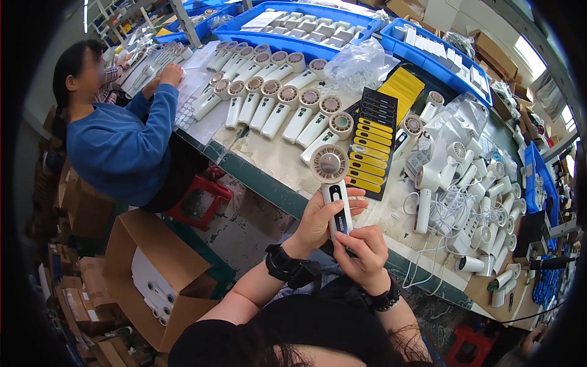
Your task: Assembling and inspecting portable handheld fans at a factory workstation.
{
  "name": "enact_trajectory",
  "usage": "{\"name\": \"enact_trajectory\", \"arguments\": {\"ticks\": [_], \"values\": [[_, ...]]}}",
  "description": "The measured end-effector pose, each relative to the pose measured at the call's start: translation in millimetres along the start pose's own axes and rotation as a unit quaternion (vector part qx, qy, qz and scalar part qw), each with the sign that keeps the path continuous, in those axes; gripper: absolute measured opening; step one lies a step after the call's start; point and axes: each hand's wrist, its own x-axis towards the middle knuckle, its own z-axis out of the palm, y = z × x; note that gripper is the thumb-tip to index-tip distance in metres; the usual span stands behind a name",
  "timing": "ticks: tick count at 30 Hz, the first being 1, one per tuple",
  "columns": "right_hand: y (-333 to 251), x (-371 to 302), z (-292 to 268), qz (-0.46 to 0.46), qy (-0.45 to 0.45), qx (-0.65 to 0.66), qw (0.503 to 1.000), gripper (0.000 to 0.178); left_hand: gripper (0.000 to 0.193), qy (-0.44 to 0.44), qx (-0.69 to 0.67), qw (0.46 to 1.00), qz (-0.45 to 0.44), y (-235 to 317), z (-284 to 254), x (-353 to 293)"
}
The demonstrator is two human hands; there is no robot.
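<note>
I hold a white handheld fan (329, 164) upright above the table's front edge, its round beige grille at the top. My left hand (319, 215) is wrapped round the handle, thumb on the front near the dark oval button panel. Fingertips of my right hand (365, 252) pinch the lower end of the handle, beside a dark printed strip. Just beyond the fan lies a black sheet with yellow strips (370, 153), partly over another yellow sheet (403, 85). Several similar white fans (278, 113) lie in rows to its left, heads pointing away from me.
A co-worker in a blue top (131, 144) works at the left. White fans and tangled cables (455, 214) crowd the right side. Blue bins (361, 32) of white parts stand at the back. An open carton (177, 248) holding fans and a red stool (199, 199) are below left.
</note>
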Motion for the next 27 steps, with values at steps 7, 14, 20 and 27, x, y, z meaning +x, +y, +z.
{"name": "enact_trajectory", "arguments": {"ticks": [7, 14, 20, 27], "values": [[-1.5, 1.3, -0.3, 0.011, -0.003, 0.0, 1.0, 0.03, 0.05, 0.007, -0.009, 1.0, -0.002, -0.4, -1.3, -0.1], [0.5, 4.1, -0.4, 0.044, -0.009, -0.007, 0.999, 0.027, 0.046, 0.036, -0.018, 0.999, -0.013, -7.1, -6.3, 2.8], [13.4, -1.7, 1.1, 0.056, 0.003, -0.011, 0.998, 0.024, 0.039, 0.12, -0.033, 0.991, -0.04, -27.3, -16.5, 4.9], [13.3, -4.2, -0.7, 0.055, 0.007, -0.019, 0.998, 0.022, 0.037, 0.174, 0.009, 0.985, -0.019, -45.8, -22.4, -2.6]]}}
